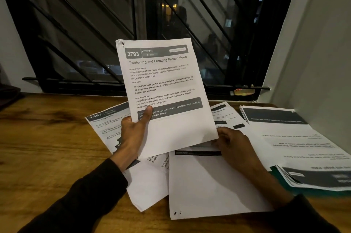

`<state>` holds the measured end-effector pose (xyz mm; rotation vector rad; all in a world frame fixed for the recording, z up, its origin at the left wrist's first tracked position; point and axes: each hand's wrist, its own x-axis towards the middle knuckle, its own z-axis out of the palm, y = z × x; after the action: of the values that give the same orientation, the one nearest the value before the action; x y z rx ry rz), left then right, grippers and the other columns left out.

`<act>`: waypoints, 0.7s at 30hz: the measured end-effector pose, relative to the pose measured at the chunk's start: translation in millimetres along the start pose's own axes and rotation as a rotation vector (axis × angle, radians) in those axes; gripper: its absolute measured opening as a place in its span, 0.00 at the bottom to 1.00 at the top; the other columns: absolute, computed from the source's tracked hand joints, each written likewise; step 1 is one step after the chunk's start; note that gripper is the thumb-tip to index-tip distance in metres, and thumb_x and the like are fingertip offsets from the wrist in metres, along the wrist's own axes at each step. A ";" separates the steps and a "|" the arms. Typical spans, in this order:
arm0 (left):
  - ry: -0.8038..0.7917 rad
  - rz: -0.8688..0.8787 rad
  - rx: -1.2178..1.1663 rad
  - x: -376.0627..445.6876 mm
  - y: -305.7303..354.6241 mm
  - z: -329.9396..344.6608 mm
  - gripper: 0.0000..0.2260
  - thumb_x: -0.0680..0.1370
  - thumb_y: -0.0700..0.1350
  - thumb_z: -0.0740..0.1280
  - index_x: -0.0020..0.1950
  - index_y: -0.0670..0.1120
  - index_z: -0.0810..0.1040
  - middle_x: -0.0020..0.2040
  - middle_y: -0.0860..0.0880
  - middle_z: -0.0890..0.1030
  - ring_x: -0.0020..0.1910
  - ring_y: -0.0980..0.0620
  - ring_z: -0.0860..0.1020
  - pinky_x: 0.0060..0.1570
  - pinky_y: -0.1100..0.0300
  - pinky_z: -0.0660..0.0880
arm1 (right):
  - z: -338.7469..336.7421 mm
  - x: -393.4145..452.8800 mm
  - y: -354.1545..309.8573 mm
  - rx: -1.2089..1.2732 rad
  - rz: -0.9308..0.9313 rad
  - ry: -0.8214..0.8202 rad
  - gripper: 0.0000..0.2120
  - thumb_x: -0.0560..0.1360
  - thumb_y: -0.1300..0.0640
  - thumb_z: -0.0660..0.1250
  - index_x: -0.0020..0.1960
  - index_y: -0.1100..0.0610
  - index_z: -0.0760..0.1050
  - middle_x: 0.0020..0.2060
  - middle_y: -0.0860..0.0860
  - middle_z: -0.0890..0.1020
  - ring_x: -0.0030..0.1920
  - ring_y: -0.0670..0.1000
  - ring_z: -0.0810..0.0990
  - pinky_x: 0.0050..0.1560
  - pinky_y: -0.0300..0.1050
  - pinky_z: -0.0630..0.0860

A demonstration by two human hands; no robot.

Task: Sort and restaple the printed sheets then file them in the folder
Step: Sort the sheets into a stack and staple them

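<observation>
A wooden table [47, 147] stands below a dark barred window [171, 14]. The left hand [133, 132] grips the held sheets [161, 90] upright at centre, thumb on the page headed "3793 KITCHEN, Portioning and Freezing Frozen Food". The right hand [235, 143] at 4 o'clock seems to pinch their lower corner. A sheet [106, 119] marked "1492" lies at 8 o'clock; a green folder [284, 185] lies under papers at 4.

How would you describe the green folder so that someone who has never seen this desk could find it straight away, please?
Start at the wooden table below the barred window and follow it to the person's right, toward the white wall. At the table's right edge lies the green folder, mostly hidden beneath a stack of printed sheets. It is the only coloured item among white and grey paper.
</observation>
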<state>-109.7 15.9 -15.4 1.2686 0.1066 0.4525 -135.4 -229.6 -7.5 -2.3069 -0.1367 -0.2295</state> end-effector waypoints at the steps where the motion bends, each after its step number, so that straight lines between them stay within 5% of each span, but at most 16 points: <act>1: -0.004 -0.001 -0.012 0.2 0.9 -0.6 0.19 0.69 0.57 0.75 0.56 0.50 0.82 0.53 0.49 0.86 0.54 0.46 0.83 0.62 0.42 0.76 | -4.8 -2.4 -2.0 -0.118 -0.019 -0.009 0.12 0.80 0.59 0.60 0.61 0.57 0.76 0.53 0.51 0.82 0.48 0.49 0.79 0.51 0.38 0.73; 3: 0.012 0.001 -0.017 1.9 2.2 -2.5 0.13 0.72 0.54 0.74 0.54 0.51 0.82 0.52 0.51 0.86 0.53 0.48 0.83 0.61 0.45 0.76 | -10.4 -8.2 -1.7 -0.318 0.006 -0.131 0.19 0.80 0.49 0.61 0.69 0.53 0.69 0.65 0.50 0.76 0.60 0.52 0.75 0.63 0.43 0.69; 5: 0.033 0.001 -0.030 4.4 3.9 -4.1 0.06 0.75 0.51 0.73 0.50 0.53 0.82 0.49 0.53 0.86 0.52 0.50 0.84 0.60 0.48 0.77 | -9.1 -15.4 0.4 -0.480 0.026 -0.320 0.29 0.79 0.40 0.57 0.76 0.49 0.57 0.75 0.48 0.62 0.75 0.52 0.60 0.75 0.53 0.54; 8: 0.035 0.016 -0.088 5.8 7.3 -3.7 0.02 0.76 0.47 0.71 0.48 0.52 0.82 0.44 0.57 0.86 0.47 0.54 0.85 0.52 0.54 0.79 | 5.1 -16.0 0.6 -0.573 0.011 -0.470 0.35 0.78 0.34 0.45 0.79 0.49 0.45 0.78 0.47 0.46 0.78 0.50 0.43 0.75 0.61 0.40; 10: 0.047 0.019 -0.095 6.7 10.1 -3.9 0.02 0.77 0.47 0.70 0.49 0.53 0.80 0.40 0.59 0.85 0.43 0.57 0.84 0.46 0.58 0.79 | 15.1 -12.6 -3.5 -0.619 0.004 -0.491 0.42 0.70 0.29 0.35 0.79 0.49 0.41 0.78 0.48 0.42 0.78 0.52 0.39 0.74 0.63 0.37; 12: 0.075 0.022 -0.092 8.0 11.5 -6.0 0.03 0.77 0.49 0.71 0.49 0.53 0.80 0.41 0.59 0.85 0.45 0.55 0.84 0.48 0.57 0.78 | 26.4 -7.7 -7.5 -0.643 -0.001 -0.475 0.37 0.75 0.33 0.36 0.79 0.50 0.39 0.78 0.49 0.40 0.77 0.53 0.38 0.73 0.64 0.36; 14: 0.090 0.030 -0.095 8.2 13.2 -5.9 0.03 0.76 0.50 0.72 0.49 0.53 0.81 0.41 0.57 0.85 0.45 0.55 0.84 0.49 0.57 0.78 | 38.8 -0.5 -13.3 -0.619 0.004 -0.436 0.30 0.81 0.40 0.42 0.79 0.51 0.40 0.78 0.50 0.41 0.77 0.54 0.38 0.73 0.65 0.35; 17: 0.104 0.043 -0.104 7.1 14.3 -5.0 0.02 0.78 0.47 0.70 0.48 0.52 0.79 0.40 0.57 0.83 0.35 0.63 0.83 0.33 0.68 0.77 | 55.7 11.6 -20.8 -0.498 -0.016 -0.376 0.29 0.83 0.44 0.48 0.79 0.53 0.45 0.79 0.51 0.49 0.78 0.55 0.45 0.73 0.65 0.37; 19: 0.095 0.050 -0.101 5.5 15.8 -5.1 0.01 0.78 0.47 0.70 0.49 0.52 0.79 0.39 0.58 0.83 0.33 0.65 0.82 0.28 0.71 0.75 | 55.1 13.9 -22.8 -0.296 -0.055 -0.281 0.24 0.82 0.50 0.54 0.77 0.54 0.56 0.74 0.52 0.65 0.74 0.57 0.61 0.75 0.59 0.51; 21: 0.096 0.051 -0.090 5.5 16.4 -6.8 0.01 0.78 0.46 0.69 0.49 0.52 0.79 0.35 0.60 0.83 0.33 0.65 0.82 0.27 0.72 0.74 | 42.1 14.5 -22.7 -0.133 -0.061 -0.157 0.18 0.81 0.58 0.58 0.70 0.56 0.67 0.63 0.52 0.76 0.60 0.53 0.75 0.60 0.41 0.68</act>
<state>-111.3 27.8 -1.2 1.1633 0.1339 0.5570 -119.9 -182.9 -16.3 -2.4550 -0.2795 -0.0905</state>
